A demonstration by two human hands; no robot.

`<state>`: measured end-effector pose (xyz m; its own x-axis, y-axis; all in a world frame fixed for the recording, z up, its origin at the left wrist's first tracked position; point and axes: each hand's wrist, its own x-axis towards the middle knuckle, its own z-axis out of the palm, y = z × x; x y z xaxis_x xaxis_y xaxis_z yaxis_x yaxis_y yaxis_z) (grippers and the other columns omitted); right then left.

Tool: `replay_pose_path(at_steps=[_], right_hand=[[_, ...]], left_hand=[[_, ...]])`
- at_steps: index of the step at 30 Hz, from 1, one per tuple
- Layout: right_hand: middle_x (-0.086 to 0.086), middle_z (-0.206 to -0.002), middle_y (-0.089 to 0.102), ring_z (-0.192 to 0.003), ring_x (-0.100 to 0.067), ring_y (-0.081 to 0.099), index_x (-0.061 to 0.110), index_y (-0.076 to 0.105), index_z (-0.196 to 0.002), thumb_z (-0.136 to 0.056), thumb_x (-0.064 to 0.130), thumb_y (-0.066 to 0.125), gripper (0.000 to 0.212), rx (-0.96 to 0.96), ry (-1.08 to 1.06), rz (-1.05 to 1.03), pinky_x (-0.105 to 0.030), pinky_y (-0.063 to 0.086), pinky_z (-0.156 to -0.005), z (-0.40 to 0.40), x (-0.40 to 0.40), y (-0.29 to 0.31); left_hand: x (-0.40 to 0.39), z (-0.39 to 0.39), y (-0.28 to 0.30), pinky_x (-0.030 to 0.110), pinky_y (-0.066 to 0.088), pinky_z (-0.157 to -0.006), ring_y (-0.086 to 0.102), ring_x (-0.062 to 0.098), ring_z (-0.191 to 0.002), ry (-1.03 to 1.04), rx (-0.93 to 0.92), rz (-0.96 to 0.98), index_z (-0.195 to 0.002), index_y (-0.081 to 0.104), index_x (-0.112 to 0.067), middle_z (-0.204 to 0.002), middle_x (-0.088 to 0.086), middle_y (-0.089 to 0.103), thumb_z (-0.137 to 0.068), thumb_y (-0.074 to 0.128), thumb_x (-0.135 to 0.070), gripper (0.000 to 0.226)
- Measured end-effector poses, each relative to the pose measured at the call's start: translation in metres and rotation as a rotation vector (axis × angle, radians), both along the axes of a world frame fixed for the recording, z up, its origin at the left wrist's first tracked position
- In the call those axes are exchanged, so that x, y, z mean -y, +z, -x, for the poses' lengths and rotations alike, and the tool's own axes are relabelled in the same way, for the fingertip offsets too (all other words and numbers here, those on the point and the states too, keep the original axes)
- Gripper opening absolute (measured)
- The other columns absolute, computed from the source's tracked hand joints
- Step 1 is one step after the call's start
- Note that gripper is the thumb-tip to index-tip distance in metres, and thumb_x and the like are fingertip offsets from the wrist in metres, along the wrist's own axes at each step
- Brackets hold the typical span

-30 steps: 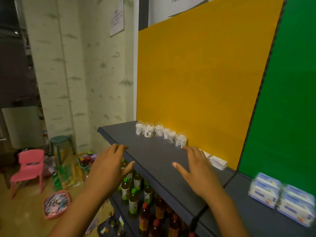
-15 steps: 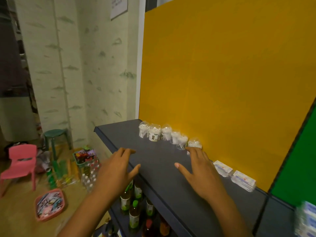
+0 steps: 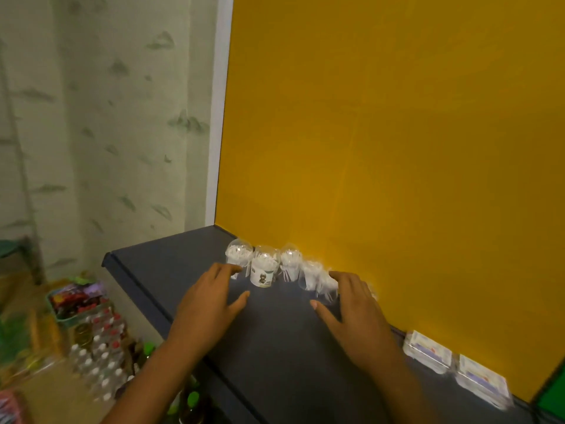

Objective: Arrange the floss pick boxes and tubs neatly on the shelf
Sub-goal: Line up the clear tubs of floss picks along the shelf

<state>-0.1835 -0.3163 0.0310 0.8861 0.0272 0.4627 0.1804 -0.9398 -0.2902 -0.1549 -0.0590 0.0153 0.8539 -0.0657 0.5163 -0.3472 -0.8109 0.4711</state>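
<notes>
A row of small clear plastic domed tubs (image 3: pixel 265 269) of white floss picks is seen along the back of the dark grey shelf (image 3: pixel 275 338), against the yellow back panel (image 3: pixel 382 148). The left hand (image 3: pixel 208 304) and right hand (image 3: pixel 356 310) are held palm-down just before the row, each grip apart, fingers spread, nothing clasped. Two flat white floss pick boxes (image 3: pixel 452 367) are noted lying farther right at the panel's foot.

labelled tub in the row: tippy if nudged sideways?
Probably. The labelled tub looks taller than wide with a domed clear lid, so a high push may tip it. Likely light, since it seems to hold only thin picks. Neighbouring tubs could get knocked.
</notes>
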Motion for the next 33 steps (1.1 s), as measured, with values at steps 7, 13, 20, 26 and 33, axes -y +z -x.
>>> replay_pose_path(at_steps=[7,13,20,26,33], right_hand=[[0.006,-0.141,0.042,-0.123,-0.01,0.044,0.026,0.036,-0.141,-0.089,0.062,0.051,0.065,-0.021,-0.06,-0.003,-0.026,0.044,-0.1,-0.049,-0.015,-0.017],[0.007,-0.139,0.042,-0.123,-0.008,0.044,0.027,0.035,-0.14,-0.089,0.059,0.054,0.064,-0.027,-0.084,-0.014,-0.023,0.043,-0.099,-0.071,-0.017,-0.032],[0.013,-0.136,0.038,-0.121,-0.004,0.042,0.031,0.035,-0.138,-0.09,0.055,0.056,0.058,0.001,-0.06,-0.02,-0.018,0.04,-0.095,-0.076,-0.015,-0.036],[0.015,-0.137,0.038,-0.121,-0.002,0.042,0.032,0.034,-0.137,-0.09,0.054,0.055,0.056,0.021,-0.062,-0.043,-0.019,0.042,-0.095,-0.074,-0.012,-0.035],[0.012,-0.131,0.042,-0.117,-0.004,0.043,0.028,0.04,-0.134,-0.092,0.046,0.058,0.049,0.128,-0.116,-0.079,-0.018,0.038,-0.093,-0.068,0.004,-0.026]], left_hand=[[0.003,-0.078,-0.02,0.031,0.048,-0.082,0.052,0.021,-0.11,-0.069,0.025,-0.017,-0.128,0.05,-0.02,-0.126,0.003,0.053,-0.083,0.068,-0.038,0.052],[0.016,-0.131,-0.019,0.035,0.04,-0.099,0.038,0.021,-0.126,-0.102,0.093,-0.099,-0.134,0.044,-0.022,-0.136,0.0,0.048,-0.077,0.072,-0.048,0.069],[0.028,-0.161,-0.02,0.044,0.032,-0.103,0.036,0.027,-0.13,-0.079,0.081,-0.287,-0.138,0.044,-0.021,-0.141,0.0,0.047,-0.07,0.077,-0.049,0.08],[0.032,-0.165,-0.02,0.044,0.033,-0.097,0.045,0.028,-0.121,-0.034,0.141,-0.275,-0.12,0.056,-0.02,-0.121,0.003,0.06,-0.066,0.081,-0.046,0.065],[0.041,-0.149,-0.015,0.035,0.041,-0.09,0.048,0.02,-0.111,-0.222,0.099,0.156,-0.12,0.052,-0.02,-0.119,-0.001,0.056,-0.064,0.085,-0.037,0.068]])
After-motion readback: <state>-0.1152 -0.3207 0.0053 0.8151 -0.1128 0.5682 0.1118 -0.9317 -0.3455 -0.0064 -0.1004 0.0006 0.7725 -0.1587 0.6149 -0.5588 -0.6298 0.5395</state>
